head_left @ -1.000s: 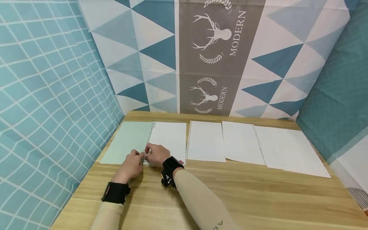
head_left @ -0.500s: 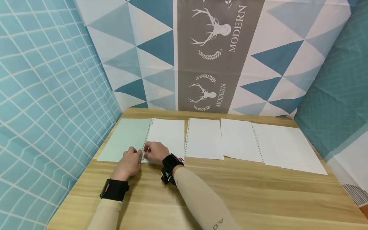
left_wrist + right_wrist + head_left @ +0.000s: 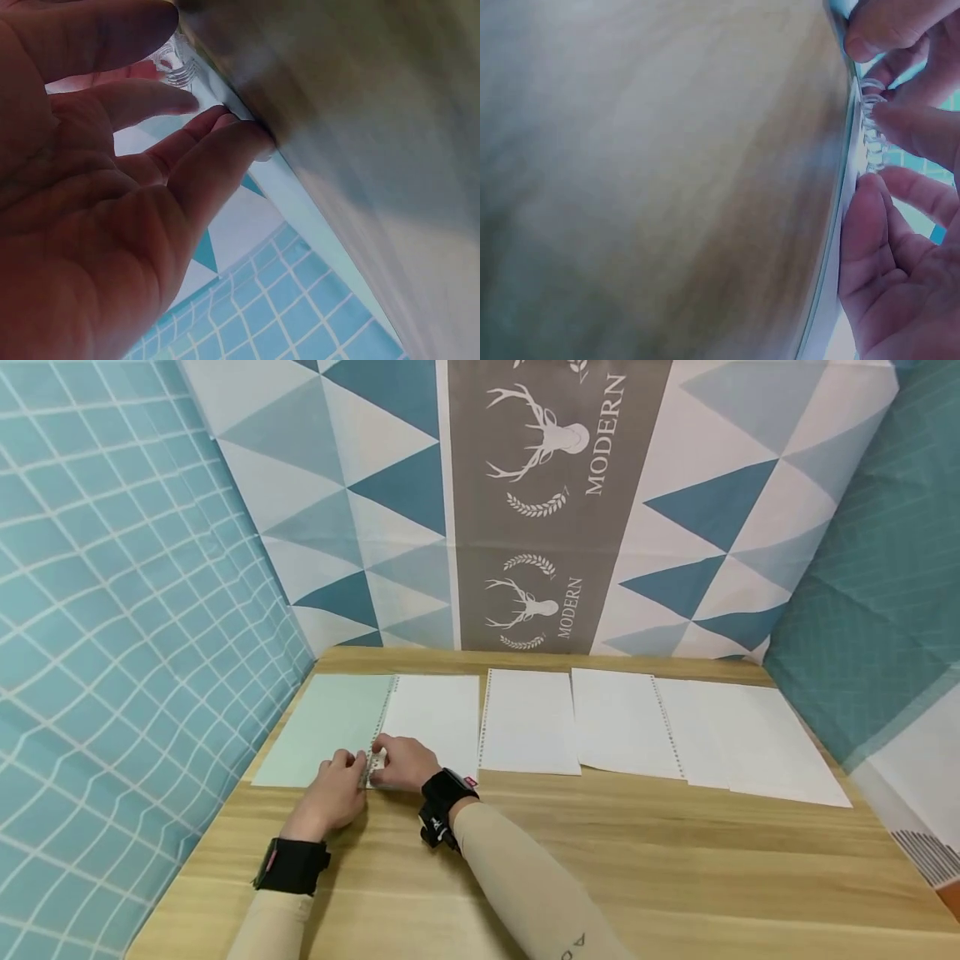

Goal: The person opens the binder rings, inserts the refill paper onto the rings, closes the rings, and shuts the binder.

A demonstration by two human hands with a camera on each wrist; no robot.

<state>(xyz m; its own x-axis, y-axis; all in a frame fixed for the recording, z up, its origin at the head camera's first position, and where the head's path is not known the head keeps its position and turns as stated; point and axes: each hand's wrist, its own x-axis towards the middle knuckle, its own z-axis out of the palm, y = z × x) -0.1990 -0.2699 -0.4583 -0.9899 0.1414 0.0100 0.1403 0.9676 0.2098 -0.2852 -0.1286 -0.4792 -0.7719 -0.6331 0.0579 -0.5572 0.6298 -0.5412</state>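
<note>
A ring-bound notebook lies open at the left of the table, its pale green cover [image 3: 322, 722] on the left and white pages [image 3: 431, 706] on the right. Clear plastic binding rings [image 3: 873, 135] run along its spine. My left hand [image 3: 332, 795] grips the spine near its front end, from the cover side. From the page side, my right hand [image 3: 407, 764] holds the rings with bent thumb and fingers. The hands are close together, and rings show between them in the right wrist view. Whether those rings are fastened I cannot tell.
To the right of the notebook lie a punched white sheet [image 3: 528, 722], another punched sheet [image 3: 626, 722] and overlapping white sheets [image 3: 750, 739]. The wooden table [image 3: 600, 852] runs back to a patterned wall covering [image 3: 405, 527]. A blue tiled covering [image 3: 120, 610] borders the left edge.
The head view has shifted slightly. My right thumb and forefinger have spread a little apart at the rings. The left hand stays at the spine, and the sheets lie as before.
</note>
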